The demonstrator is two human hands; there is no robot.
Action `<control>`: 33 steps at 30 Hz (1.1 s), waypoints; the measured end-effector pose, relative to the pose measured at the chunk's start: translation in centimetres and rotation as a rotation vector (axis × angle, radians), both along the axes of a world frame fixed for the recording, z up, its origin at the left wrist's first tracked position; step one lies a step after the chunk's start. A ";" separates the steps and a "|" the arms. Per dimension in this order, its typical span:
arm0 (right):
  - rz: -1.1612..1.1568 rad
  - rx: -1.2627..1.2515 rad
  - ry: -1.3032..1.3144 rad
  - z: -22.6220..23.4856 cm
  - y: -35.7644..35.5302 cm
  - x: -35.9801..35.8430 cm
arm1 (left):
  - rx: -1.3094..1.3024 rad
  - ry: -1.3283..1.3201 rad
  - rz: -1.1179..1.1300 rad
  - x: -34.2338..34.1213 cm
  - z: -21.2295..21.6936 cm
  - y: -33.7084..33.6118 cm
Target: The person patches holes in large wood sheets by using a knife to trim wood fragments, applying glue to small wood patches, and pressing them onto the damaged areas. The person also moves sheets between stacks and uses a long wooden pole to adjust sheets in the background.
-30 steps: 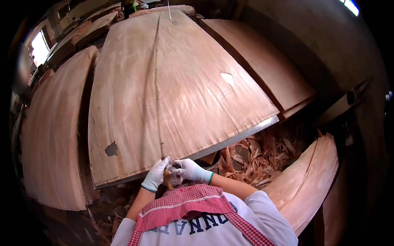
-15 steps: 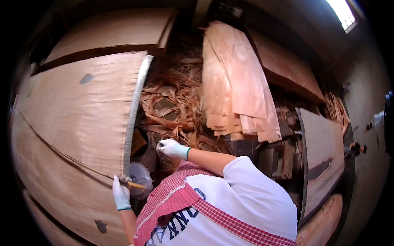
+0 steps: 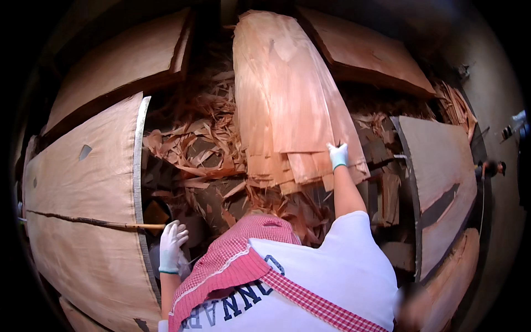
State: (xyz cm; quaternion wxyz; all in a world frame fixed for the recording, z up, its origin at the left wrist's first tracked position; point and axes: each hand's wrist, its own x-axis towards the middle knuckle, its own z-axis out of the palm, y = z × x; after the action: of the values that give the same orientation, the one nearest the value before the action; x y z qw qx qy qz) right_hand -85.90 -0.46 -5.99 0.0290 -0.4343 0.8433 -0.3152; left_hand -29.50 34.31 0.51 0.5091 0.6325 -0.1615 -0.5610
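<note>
Since half a second ago our right hand [image 3: 338, 155] has reached far out, fingers now clamped on the veneer strip stack [image 3: 287, 105] at its near edge, left hand [image 3: 171, 246] spread open beside the big veneer sheet [image 3: 83, 210]; we judge a pull comes next.

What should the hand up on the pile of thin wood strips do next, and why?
Probably close the white-gloved right hand on the top strip of the reddish thin-wood strip pile and draw it back: the glove already rests on the strips' near ends.
</note>
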 end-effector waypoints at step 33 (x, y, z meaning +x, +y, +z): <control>1.329 0.765 -0.979 8.0 29.5 32.4 | 0.066 -1.436 0.009 -2.4 17.7 -0.8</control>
State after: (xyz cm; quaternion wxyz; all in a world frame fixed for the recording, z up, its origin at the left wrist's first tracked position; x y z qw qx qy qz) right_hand -53.47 29.00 2.03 0.7018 -0.6096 0.3596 -0.0814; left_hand -31.94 33.50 18.20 0.2602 0.8611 -0.4367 -0.0088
